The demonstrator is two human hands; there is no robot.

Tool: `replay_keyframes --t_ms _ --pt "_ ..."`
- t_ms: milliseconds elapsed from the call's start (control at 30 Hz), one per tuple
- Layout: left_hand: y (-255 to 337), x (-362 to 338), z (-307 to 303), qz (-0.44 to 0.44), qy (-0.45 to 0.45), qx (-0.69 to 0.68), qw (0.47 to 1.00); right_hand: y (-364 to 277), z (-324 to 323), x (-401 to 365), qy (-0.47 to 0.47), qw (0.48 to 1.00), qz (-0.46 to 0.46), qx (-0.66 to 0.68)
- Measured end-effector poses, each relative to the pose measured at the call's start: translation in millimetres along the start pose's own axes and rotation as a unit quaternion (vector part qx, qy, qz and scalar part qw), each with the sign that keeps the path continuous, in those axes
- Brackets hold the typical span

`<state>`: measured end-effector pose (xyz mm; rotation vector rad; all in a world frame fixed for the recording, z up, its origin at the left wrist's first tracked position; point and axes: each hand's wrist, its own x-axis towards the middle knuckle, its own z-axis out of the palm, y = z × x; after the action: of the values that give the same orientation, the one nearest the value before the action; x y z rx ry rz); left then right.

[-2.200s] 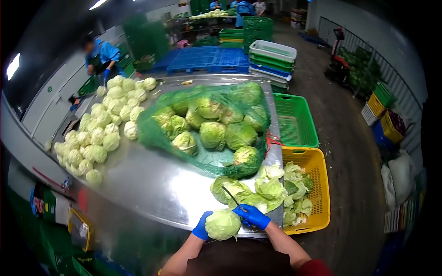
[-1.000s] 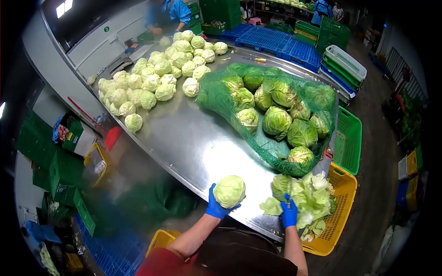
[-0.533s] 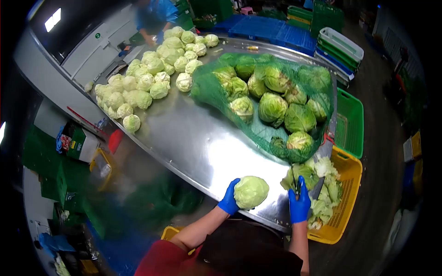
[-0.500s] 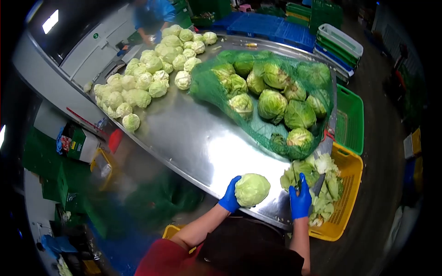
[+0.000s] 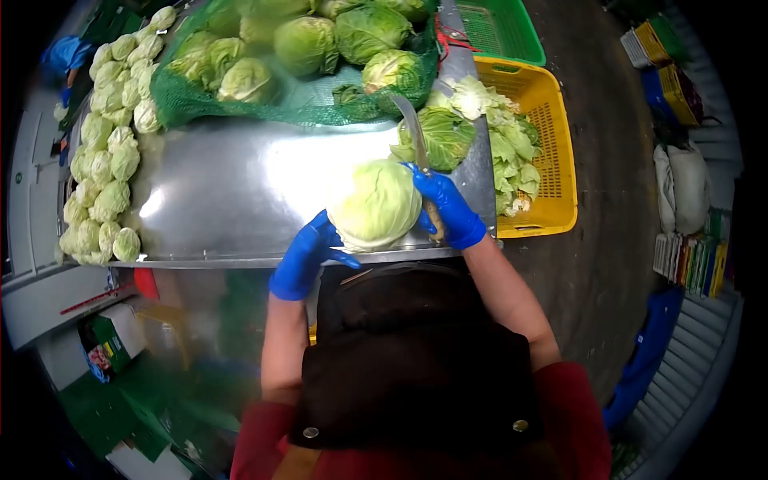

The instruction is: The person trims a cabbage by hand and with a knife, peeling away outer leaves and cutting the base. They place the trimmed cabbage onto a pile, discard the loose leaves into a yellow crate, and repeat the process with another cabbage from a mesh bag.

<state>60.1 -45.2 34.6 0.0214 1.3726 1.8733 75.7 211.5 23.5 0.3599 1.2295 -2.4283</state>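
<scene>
A pale green, trimmed cabbage (image 5: 374,206) is held at the table's front edge, directly before my apron. Cupped against its lower left side, my left hand (image 5: 308,254) wears a blue glove and has the thumb spread below. My right hand (image 5: 454,212), gloved too, is closed around the handle of a knife (image 5: 417,136) and rests against the cabbage's right side. The knife's curved blade points away from me. Just beyond it, loose outer leaves (image 5: 442,142) lie on the metal table (image 5: 216,192).
A green mesh bag (image 5: 320,112) of untrimmed cabbages lies at the table's far side. Many trimmed cabbages (image 5: 100,168) are piled at left. A yellow crate (image 5: 564,152) with leaves and a green crate (image 5: 524,36) stand off the right edge. A person in blue (image 5: 68,54) is far left.
My view has swung right. The cabbage and my left hand have come together with my right hand, which has left the loose leaves; the knife now shows plainly in it.
</scene>
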Motion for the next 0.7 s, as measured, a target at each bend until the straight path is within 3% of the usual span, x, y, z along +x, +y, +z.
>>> replay_keyframes --t_ms 33,100,133,200,233,333,433,467,567,633,700 --pt "3.0 0.3 0.7 0.021 0.002 0.086 0.996 2.0 -1.9 -2.3 0.01 0.997 0.023 0.075" --pt "3.8 2.3 12.2 0.097 0.046 0.124 0.986 6.7 3.3 -8.0 0.004 0.983 0.06 0.176" --pt "11.8 12.0 28.3 0.147 0.052 0.036 0.987 9.6 8.5 -9.9 0.014 0.978 0.062 0.197" --pt "-1.9 35.6 33.0 0.213 0.071 0.041 0.974 18.8 16.1 -11.8 0.054 0.976 0.066 0.202" --pt "-7.1 41.3 35.4 0.246 0.081 0.042 0.965 21.8 12.7 -12.1 0.076 0.98 0.067 0.171" --pt "-12.3 45.0 34.2 0.201 0.053 -0.052 0.977 26.4 3.1 -14.8 0.146 0.985 0.083 0.035" --pt "-11.0 43.2 34.2 0.188 0.039 -0.091 0.977 18.2 4.5 -23.3 0.166 0.978 0.04 -0.123" --pt "-12.9 43.4 31.8 0.189 0.035 -0.1 0.976 13.3 9.7 -26.2 0.17 0.966 -0.012 -0.193" --pt "-15.4 44.4 29.1 0.196 0.041 -0.098 0.975 12.1 11.4 -24.7 0.174 0.865 -0.258 -0.393" --pt "-20.6 47.5 24.3 0.202 0.05 -0.088 0.974 -23.2 20.7 -46.1 0.167 0.781 -0.208 -0.564" --pt "-27.6 52.8 19.0 0.209 0.058 -0.081 0.973 -21.5 21.0 -47.1 0.129 0.75 -0.216 -0.611"
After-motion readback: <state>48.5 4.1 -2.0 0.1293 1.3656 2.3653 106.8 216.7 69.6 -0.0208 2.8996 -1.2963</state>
